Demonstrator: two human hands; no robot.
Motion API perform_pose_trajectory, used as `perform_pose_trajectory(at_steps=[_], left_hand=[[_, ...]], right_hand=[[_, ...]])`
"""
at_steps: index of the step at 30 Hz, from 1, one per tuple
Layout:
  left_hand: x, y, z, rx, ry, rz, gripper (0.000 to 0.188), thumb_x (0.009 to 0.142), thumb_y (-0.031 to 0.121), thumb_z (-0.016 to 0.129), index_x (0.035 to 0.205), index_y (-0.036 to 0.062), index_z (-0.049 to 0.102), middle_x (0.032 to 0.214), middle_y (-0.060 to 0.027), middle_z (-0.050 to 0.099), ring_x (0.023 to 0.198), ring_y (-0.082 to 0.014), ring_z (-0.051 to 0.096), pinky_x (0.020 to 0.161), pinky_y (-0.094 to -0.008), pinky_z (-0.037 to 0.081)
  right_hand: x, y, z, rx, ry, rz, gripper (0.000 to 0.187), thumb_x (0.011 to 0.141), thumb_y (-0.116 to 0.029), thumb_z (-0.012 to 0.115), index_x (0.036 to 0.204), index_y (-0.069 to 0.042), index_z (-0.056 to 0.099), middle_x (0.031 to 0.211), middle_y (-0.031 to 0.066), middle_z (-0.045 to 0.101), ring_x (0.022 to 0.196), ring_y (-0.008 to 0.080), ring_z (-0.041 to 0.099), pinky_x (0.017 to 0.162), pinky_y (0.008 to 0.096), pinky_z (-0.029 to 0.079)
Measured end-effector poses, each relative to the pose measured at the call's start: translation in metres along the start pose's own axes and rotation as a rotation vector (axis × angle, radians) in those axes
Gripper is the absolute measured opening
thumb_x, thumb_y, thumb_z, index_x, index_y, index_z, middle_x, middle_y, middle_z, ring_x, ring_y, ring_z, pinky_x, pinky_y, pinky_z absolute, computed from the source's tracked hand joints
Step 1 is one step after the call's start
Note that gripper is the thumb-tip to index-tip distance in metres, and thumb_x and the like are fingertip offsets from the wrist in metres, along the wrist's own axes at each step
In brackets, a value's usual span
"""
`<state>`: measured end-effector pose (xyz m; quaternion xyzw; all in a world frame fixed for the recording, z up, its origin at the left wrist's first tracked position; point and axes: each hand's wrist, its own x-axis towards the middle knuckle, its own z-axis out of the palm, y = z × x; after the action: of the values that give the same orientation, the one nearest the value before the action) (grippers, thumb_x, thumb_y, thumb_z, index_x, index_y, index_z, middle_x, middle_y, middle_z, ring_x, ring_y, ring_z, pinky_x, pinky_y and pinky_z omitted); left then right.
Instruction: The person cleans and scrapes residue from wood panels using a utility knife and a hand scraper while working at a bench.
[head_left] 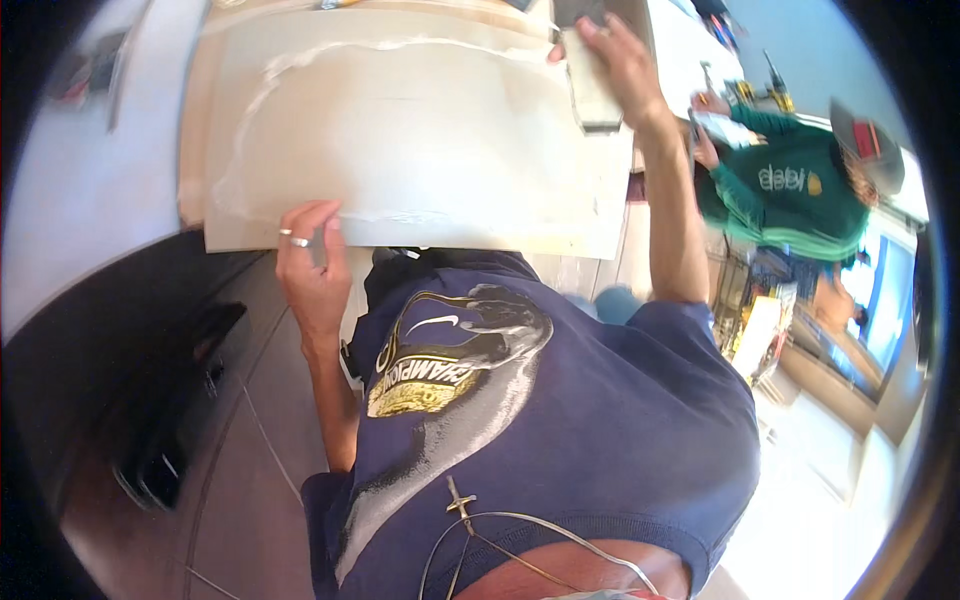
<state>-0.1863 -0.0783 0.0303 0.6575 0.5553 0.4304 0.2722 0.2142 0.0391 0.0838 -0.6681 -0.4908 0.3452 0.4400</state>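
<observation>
A pale flat panel point(400, 150) lies in front of me, with a ring of white dust or residue near its edges. At the panel's far right, my right hand point(625, 75) is closed over a pale rectangular block point(592, 95) with a dark lower edge, which looks like a sanding block. The block's underside is hidden. My left hand point(313, 250), with rings on it, rests its loosely bent fingertips on the panel's near left edge, thumb apart, holding nothing I can see.
Beneath the panel is a wooden surface point(192, 150). A dark curved object point(120, 290) stands at the left. On the right, a person in a green top point(790, 185) works near a drill point(778, 85). Another person point(832, 305) is farther back, near wooden boards point(840, 350).
</observation>
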Motion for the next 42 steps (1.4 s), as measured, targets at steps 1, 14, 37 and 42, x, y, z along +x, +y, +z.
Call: perform_pose_trajectory(at_steps=[1, 14, 37, 42], left_hand=[[0.003, 0.008, 0.008, -0.044, -0.069, 0.001, 0.017, 0.093, -0.002, 0.064, 0.107, 0.0043, 0.072, 0.105, -0.0137, 0.07, 0.099, -0.0295, 0.068, 0.088, -0.0383, 0.053], [0.021, 0.069, 0.138, -0.291, -0.694, 0.491, 0.018, 0.089, -0.005, 0.068, 0.103, 0.005, 0.071, 0.101, -0.0099, 0.07, 0.09, -0.0291, 0.069, 0.079, -0.0382, 0.054], [0.241, -0.03, 0.183, 0.108, -0.214, 0.71, 0.014, 0.089, 0.006, 0.066, 0.101, 0.0005, 0.069, 0.108, -0.0202, 0.069, 0.102, -0.0411, 0.064, 0.091, -0.0481, 0.051], [0.236, -0.032, 0.196, 0.156, -0.279, 0.587, 0.015, 0.091, 0.013, 0.066, 0.1, 0.0012, 0.07, 0.106, -0.019, 0.07, 0.102, -0.0404, 0.064, 0.09, -0.0483, 0.051]], right_hand=[[-0.041, -0.019, 0.001, 0.005, -0.107, 0.106, 0.046, 0.103, -0.035, 0.059, 0.129, 0.003, 0.057, 0.098, 0.0142, 0.074, 0.082, 0.0163, 0.069, 0.071, 0.028, 0.056], [-0.306, 0.045, 0.003, 0.419, 0.24, 0.608, 0.023, 0.104, -0.023, 0.063, 0.117, -0.005, 0.058, 0.085, 0.0109, 0.071, 0.069, 0.0172, 0.07, 0.057, 0.0312, 0.056], [-0.273, -0.008, 0.048, -0.141, -0.251, 0.692, 0.029, 0.104, -0.017, 0.056, 0.124, 0.0, 0.045, 0.073, 0.0127, 0.071, 0.062, 0.0276, 0.072, 0.059, 0.0415, 0.056], [-0.281, -0.021, 0.049, -0.327, -0.226, 0.692, 0.032, 0.103, -0.015, 0.057, 0.128, 0.0, 0.043, 0.069, 0.0155, 0.07, 0.067, 0.0388, 0.071, 0.065, 0.0494, 0.055]])
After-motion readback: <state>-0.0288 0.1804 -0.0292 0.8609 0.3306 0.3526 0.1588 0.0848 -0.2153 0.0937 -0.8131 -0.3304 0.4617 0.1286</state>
